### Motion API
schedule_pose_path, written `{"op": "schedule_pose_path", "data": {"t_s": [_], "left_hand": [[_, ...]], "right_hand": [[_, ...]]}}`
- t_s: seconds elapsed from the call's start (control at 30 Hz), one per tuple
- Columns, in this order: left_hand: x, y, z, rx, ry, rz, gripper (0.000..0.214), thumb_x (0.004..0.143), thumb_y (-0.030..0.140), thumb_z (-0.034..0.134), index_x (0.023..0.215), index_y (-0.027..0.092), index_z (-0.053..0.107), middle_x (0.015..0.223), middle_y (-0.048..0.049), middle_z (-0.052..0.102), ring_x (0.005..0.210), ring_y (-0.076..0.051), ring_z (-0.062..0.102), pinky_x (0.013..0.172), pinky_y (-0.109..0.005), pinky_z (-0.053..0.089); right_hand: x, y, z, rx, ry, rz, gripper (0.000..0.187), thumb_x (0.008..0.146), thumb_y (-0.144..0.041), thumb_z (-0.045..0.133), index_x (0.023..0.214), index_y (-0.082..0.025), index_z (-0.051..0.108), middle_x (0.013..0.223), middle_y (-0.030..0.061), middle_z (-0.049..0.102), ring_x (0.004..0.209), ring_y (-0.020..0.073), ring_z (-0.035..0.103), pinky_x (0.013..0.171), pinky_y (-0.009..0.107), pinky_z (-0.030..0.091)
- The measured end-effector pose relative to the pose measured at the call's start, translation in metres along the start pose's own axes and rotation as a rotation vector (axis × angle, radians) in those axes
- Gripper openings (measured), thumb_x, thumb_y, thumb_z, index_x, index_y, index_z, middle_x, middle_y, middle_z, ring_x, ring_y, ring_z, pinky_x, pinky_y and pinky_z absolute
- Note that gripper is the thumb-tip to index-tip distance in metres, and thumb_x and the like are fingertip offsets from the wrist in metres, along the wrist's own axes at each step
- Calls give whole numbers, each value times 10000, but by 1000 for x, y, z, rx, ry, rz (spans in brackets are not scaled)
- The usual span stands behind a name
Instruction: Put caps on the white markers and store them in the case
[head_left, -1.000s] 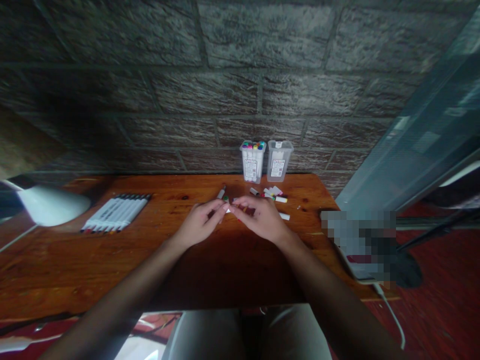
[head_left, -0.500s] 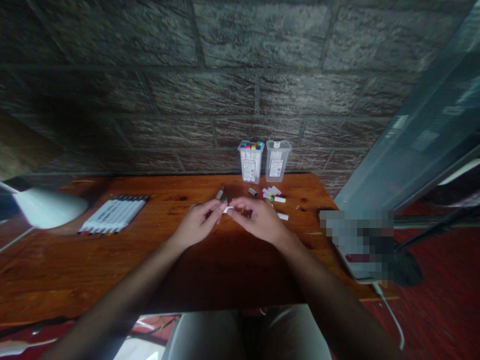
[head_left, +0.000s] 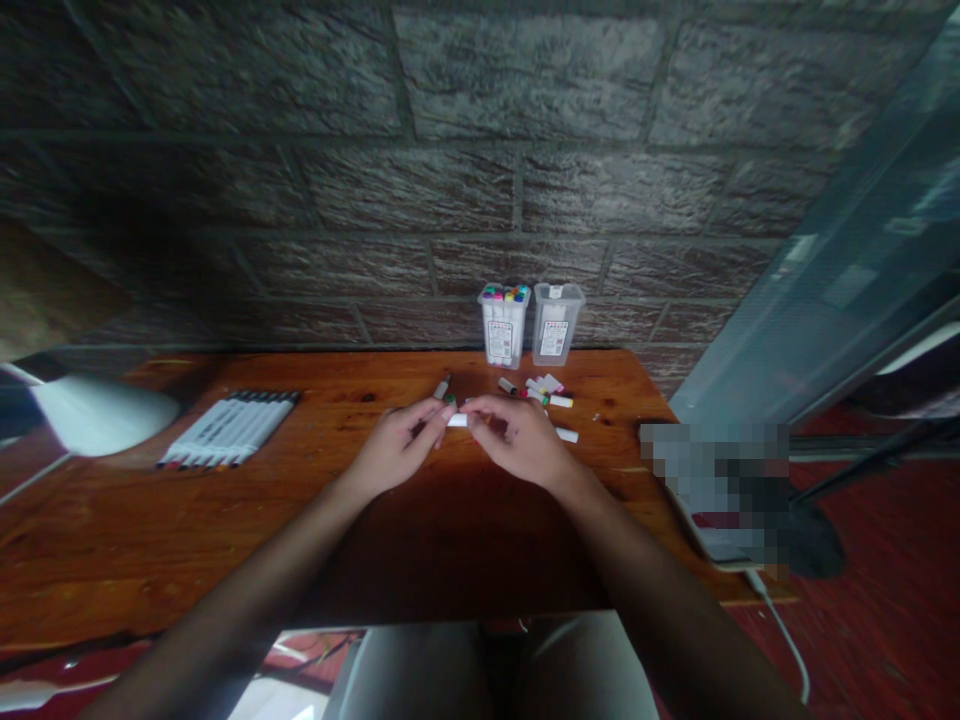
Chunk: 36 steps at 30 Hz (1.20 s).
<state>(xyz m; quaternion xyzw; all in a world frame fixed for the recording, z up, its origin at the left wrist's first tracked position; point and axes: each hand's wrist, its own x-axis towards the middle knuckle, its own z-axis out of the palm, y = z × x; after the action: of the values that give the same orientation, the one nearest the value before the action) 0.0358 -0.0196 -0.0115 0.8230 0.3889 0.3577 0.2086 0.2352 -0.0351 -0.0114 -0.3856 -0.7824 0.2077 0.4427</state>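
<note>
My left hand [head_left: 401, 445] and my right hand [head_left: 517, 440] meet over the middle of the wooden table [head_left: 225, 520]. Both pinch one small white marker [head_left: 457, 420] held level between their fingertips; a green cap [head_left: 450, 400] shows just above it. Loose markers and caps [head_left: 551, 392] lie scattered behind my right hand. Further back stand a clear box full of markers [head_left: 504, 324] and a second clear box [head_left: 556, 322] that looks almost empty.
A row of several markers [head_left: 229, 428] lies side by side at the left. A white lamp head [head_left: 97, 415] juts in from the far left. A device with a white cable [head_left: 720, 540] sits at the right edge. A brick wall [head_left: 450, 180] backs the table.
The white marker piece between my fingertips shows a little more and lies more level. Both hands stay in nearly the same place.
</note>
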Motion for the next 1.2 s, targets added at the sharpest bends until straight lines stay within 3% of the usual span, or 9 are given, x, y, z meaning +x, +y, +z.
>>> {"op": "schedule_pose_path", "data": {"t_s": [0.3, 0.7, 0.97, 1.2], "left_hand": [[1, 0, 0, -26, 2, -18, 275, 951, 352, 484, 767, 167, 572, 601, 44, 524, 555, -95, 499, 566, -218, 374], [-1, -7, 1, -81, 35, -9, 242, 929, 370, 523, 992, 160, 624, 749, -10, 631, 661, -127, 573, 608, -220, 436], [-2, -7, 1, -79, 50, 17, 237, 925, 352, 532, 1008, 158, 640, 774, -24, 663, 654, -127, 587, 607, -218, 448], [-2, -7, 1, -85, 52, 27, 234, 926, 330, 533, 1046, 159, 639, 822, -36, 682, 691, -134, 608, 626, -222, 458]], "right_hand": [[1, 5, 1, 45, -7, 14, 171, 888, -215, 551, 985, -196, 691, 852, 20, 733, 687, 124, 644, 687, 238, 483], [1, 12, 4, 160, -53, 103, 164, 885, -282, 573, 928, -184, 698, 745, 6, 695, 590, 106, 604, 602, 222, 481], [2, 11, 5, 490, -108, 321, 218, 818, -351, 647, 899, -155, 700, 712, -11, 650, 546, 75, 574, 537, 200, 509], [5, 9, 2, 615, -98, 421, 258, 752, -384, 722, 871, -156, 702, 686, -15, 663, 533, 67, 569, 522, 193, 491]]}}
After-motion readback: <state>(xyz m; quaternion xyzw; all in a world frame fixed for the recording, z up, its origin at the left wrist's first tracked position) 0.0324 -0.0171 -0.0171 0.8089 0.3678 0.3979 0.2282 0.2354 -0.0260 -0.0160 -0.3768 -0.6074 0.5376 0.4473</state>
